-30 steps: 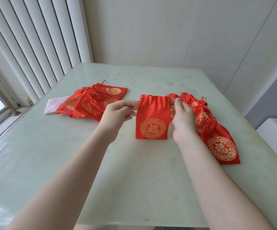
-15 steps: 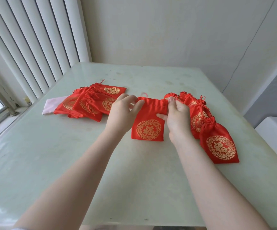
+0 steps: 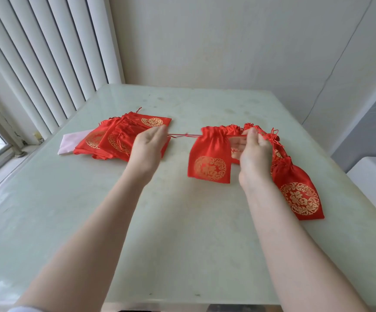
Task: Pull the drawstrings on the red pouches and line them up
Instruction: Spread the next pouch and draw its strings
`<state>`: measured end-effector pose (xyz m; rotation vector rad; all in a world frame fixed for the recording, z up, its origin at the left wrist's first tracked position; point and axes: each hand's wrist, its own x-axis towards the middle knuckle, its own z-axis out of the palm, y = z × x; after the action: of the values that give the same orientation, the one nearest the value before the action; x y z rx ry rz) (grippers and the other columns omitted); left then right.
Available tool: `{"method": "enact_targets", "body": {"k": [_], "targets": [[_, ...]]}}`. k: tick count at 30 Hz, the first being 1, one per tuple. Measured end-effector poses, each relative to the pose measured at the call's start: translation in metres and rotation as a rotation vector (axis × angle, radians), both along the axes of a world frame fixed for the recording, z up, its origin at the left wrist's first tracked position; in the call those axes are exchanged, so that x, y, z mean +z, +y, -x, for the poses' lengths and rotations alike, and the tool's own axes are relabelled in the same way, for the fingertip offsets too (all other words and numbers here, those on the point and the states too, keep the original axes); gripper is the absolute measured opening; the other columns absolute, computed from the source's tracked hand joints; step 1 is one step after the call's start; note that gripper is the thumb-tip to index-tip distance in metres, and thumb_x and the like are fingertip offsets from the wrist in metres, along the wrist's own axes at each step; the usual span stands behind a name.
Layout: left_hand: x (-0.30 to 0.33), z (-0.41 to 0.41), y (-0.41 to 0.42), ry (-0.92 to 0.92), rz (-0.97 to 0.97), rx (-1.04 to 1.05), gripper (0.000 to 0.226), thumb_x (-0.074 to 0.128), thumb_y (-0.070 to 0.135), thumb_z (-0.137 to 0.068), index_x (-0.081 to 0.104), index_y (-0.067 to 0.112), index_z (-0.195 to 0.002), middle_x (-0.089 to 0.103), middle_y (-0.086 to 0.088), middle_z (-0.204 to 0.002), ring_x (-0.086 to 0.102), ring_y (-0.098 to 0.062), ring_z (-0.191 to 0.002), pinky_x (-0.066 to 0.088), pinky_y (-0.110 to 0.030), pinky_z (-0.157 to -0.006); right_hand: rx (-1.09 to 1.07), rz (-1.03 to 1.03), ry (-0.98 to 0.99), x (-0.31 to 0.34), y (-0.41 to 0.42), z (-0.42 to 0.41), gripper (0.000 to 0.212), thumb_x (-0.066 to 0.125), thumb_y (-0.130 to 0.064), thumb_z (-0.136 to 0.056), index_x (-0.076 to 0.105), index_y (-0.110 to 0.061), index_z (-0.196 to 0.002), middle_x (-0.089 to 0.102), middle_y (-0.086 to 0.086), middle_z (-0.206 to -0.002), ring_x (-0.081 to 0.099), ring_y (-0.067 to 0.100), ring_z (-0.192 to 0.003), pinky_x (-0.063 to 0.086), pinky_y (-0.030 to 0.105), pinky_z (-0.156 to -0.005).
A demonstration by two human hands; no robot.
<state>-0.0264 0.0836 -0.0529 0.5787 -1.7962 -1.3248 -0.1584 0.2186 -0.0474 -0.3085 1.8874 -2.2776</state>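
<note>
Left hand (image 3: 147, 149) fingertips pinch the left drawstring (image 3: 183, 135), stretched taut between hand and pouch. Right hand (image 3: 253, 153) fingers curl round the right drawstring (image 3: 236, 136) at the pouch mouth, thumb up. Both strings run out sideways from the held pouch (image 3: 210, 161), red with a gold round emblem, neck gathered into pleats, mid-table, its lower edge at the table (touching or just lifted, cannot tell). Contents cannot be told; it looks flat.

Right of it: a row of cinched pouches (image 3: 297, 188), overlapping, running from far-center toward near-right, necks bunched and cords knotted, partly hidden by the right hand. Left, farther back: a pile of flat pouches (image 3: 115, 138), mouths not gathered, overlapping loosely, lying on a pink cloth (image 3: 72, 143) that sticks out at the left. All on a pale green table (image 3: 182, 244); vertical blinds (image 3: 47, 64) far left.
</note>
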Motion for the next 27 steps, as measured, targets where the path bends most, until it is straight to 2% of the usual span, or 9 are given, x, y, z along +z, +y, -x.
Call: {"method": "enact_targets", "body": {"k": [4, 8, 11, 14, 17, 19, 21, 24, 27], "targets": [[-0.008, -0.001, -0.005, 0.287, -0.55, -0.037, 0.041, 0.033, 0.007, -0.097, 0.026, 0.02, -0.059, 0.027, 0.009, -0.046, 0.025, -0.008, -0.046, 0.021, -0.021, -0.048, -0.042, 0.013, -0.106, -0.007, 0.005, 0.011, 0.031, 0.03, -0.024, -0.102, 0.046, -0.02, -0.075, 0.061, 0.001, -0.065, 0.058, 0.001, -0.046, 0.036, 0.019, -0.051], [-0.018, 0.005, -0.003, 0.371, -0.776, -0.027, 0.038, 0.036, 0.013, -0.097, 0.027, 0.02, -0.06, 0.028, 0.007, -0.048, 0.025, -0.009, -0.049, 0.023, -0.021, -0.049, 0.07, 0.306, -0.391, -0.011, -0.003, 0.004, 0.03, 0.028, -0.028, -0.102, 0.043, -0.015, -0.08, 0.061, 0.008, -0.077, 0.062, 0.016, -0.072, 0.049, 0.025, -0.066], [-0.014, 0.009, -0.004, 0.435, -0.882, 0.003, 0.039, 0.038, 0.016, -0.097, 0.029, 0.019, -0.059, 0.03, 0.007, -0.046, 0.028, -0.009, -0.046, 0.025, -0.02, -0.048, 0.151, 0.549, -0.544, -0.007, -0.007, 0.004, 0.033, 0.026, -0.027, -0.103, 0.042, -0.012, -0.079, 0.059, 0.01, -0.077, 0.061, 0.021, -0.075, 0.052, 0.034, -0.067], [-0.011, 0.01, -0.007, 0.463, -0.956, 0.011, 0.039, 0.04, 0.024, -0.099, 0.036, 0.018, -0.06, 0.04, 0.007, -0.049, 0.037, -0.008, -0.044, 0.029, -0.018, -0.043, 0.28, 0.721, -0.694, -0.002, -0.015, 0.005, 0.041, 0.028, -0.026, -0.102, 0.044, -0.009, -0.069, 0.052, 0.006, -0.059, 0.057, 0.016, -0.055, 0.057, 0.035, -0.056], [-0.004, 0.01, -0.013, 0.452, -1.077, -0.021, 0.042, 0.04, 0.033, -0.099, 0.041, 0.014, -0.061, 0.062, 0.0, -0.077, 0.054, -0.007, -0.045, 0.037, -0.014, -0.037, 0.325, 0.708, -0.81, 0.005, -0.027, 0.015, 0.043, 0.028, -0.021, -0.102, 0.04, -0.01, -0.062, 0.037, 0.001, -0.037, 0.037, 0.012, -0.028, 0.055, 0.027, -0.046], [0.008, 0.012, -0.015, 0.531, -1.15, -0.061, 0.043, 0.037, 0.035, -0.099, 0.043, 0.012, -0.063, 0.067, -0.001, -0.09, 0.063, -0.008, -0.05, 0.041, -0.013, -0.037, 0.326, 0.624, -0.776, 0.016, -0.037, 0.023, 0.041, 0.027, -0.019, -0.102, 0.038, -0.012, -0.063, 0.031, -0.001, -0.033, 0.029, 0.011, -0.025, 0.052, 0.023, -0.048], [0.025, 0.016, -0.017, 0.68, -1.134, -0.11, 0.041, 0.034, 0.036, -0.1, 0.045, 0.012, -0.068, 0.069, 0.006, -0.082, 0.067, -0.009, -0.058, 0.047, -0.015, -0.046, 0.355, 0.595, -0.656, 0.033, -0.044, 0.028, 0.039, 0.029, -0.02, -0.101, 0.039, -0.015, -0.064, 0.031, -0.004, -0.035, 0.03, 0.01, -0.029, 0.045, 0.027, -0.056], [0.048, 0.018, -0.019, 0.804, -0.955, -0.152, 0.04, 0.034, 0.038, -0.1, 0.043, 0.018, -0.065, 0.066, 0.01, -0.069, 0.064, -0.006, -0.065, 0.046, -0.018, -0.061, 0.512, 0.661, -0.384, 0.065, -0.042, 0.022, 0.035, 0.032, -0.029, -0.101, 0.045, -0.019, -0.07, 0.035, -0.008, -0.044, 0.033, 0.008, -0.042, 0.043, 0.021, -0.059], [0.043, 0.012, -0.017, 0.615, -0.825, -0.095, 0.038, 0.036, 0.036, -0.1, 0.044, 0.02, -0.067, 0.06, 0.01, -0.06, 0.057, -0.005, -0.055, 0.041, -0.017, -0.055, 0.737, 0.501, -0.194, 0.068, -0.035, 0.017, 0.034, 0.029, -0.032, -0.101, 0.051, -0.018, -0.079, 0.035, -0.009, -0.051, 0.03, 0.006, -0.045, 0.034, 0.017, -0.05]]}}
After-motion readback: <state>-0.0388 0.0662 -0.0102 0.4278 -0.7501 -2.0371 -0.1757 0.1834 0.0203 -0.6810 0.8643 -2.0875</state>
